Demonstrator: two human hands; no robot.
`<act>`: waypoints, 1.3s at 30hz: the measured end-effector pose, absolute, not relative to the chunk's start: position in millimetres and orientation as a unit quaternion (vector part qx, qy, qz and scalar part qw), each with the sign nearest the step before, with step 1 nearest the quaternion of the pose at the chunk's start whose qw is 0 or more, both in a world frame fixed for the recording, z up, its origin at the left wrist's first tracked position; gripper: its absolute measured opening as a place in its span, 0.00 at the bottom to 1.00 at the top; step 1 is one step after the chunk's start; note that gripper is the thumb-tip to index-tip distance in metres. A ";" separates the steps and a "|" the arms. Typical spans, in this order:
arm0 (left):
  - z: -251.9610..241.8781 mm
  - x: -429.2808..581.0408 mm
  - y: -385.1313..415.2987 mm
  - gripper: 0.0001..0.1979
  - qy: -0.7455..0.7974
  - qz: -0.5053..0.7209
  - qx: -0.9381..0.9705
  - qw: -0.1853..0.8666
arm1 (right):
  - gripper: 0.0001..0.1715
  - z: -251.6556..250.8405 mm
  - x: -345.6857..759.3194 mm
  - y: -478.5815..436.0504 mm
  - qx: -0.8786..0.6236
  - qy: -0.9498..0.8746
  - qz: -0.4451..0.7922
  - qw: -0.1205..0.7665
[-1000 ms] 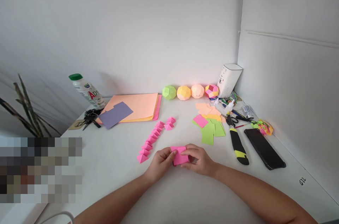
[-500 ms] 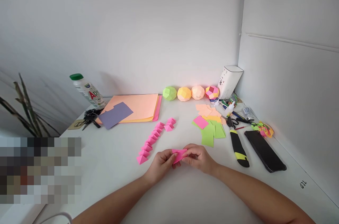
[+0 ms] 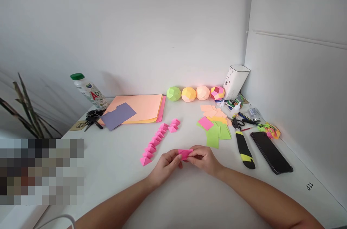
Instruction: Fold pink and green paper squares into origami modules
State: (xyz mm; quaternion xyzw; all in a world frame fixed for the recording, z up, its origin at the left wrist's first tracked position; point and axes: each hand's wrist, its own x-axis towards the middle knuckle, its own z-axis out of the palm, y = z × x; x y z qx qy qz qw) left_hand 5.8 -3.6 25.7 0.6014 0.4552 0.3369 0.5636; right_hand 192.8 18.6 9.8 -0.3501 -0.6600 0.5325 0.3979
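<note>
The surface (image 3: 108,164) spreads left and near, its right edge meeting the wall (image 3: 295,84); fingers of left hand (image 3: 166,164) and right hand (image 3: 205,159) pinch folded pink paper (image 3: 185,153), far edge straight.

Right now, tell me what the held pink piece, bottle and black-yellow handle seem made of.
Pink piece: paper, matte, with thin folded edges. Bottle: probably plastic, smooth-sided, under a green cap. Handle: likely plastic or rubber, its black mostly dull.
</note>
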 end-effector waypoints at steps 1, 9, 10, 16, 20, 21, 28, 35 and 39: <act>25.4 5.6 -3.7 0.17 0.444 0.336 0.596 0.578 | 0.06 9.8 192.1 18.1 -0.350 -0.647 0.544 0.405; 14.9 6.0 -2.2 0.15 0.448 0.331 0.593 0.581 | 0.07 14.5 188.2 13.8 -0.376 -0.619 0.550 0.416; 14.5 6.1 -2.1 0.14 0.448 0.332 0.590 0.584 | 0.07 15.0 188.1 13.5 -0.381 -0.617 0.549 0.415; 14.3 6.3 -2.3 0.14 0.449 0.328 0.591 0.584 | 0.06 15.5 187.6 11.3 -0.399 -0.599 0.559 0.411; 15.5 6.6 -2.4 0.14 0.454 0.325 0.601 0.573 | 0.07 15.0 187.5 10.8 -0.412 -0.597 0.555 0.407; 15.7 6.7 -2.4 0.14 0.456 0.324 0.601 0.571 | 0.08 14.7 187.5 10.8 -0.413 -0.598 0.554 0.406; 15.1 7.0 -2.7 0.14 0.465 0.320 0.606 0.561 | 0.08 13.7 187.9 10.2 -0.411 -0.602 0.552 0.405; 15.4 6.7 -2.0 0.15 0.469 0.316 0.608 0.557 | 0.09 14.9 187.3 9.6 -0.411 -0.604 0.551 0.403; 12.0 6.2 -2.2 0.15 0.473 0.316 0.606 0.556 | 0.09 13.8 187.5 9.8 -0.409 -0.606 0.551 0.402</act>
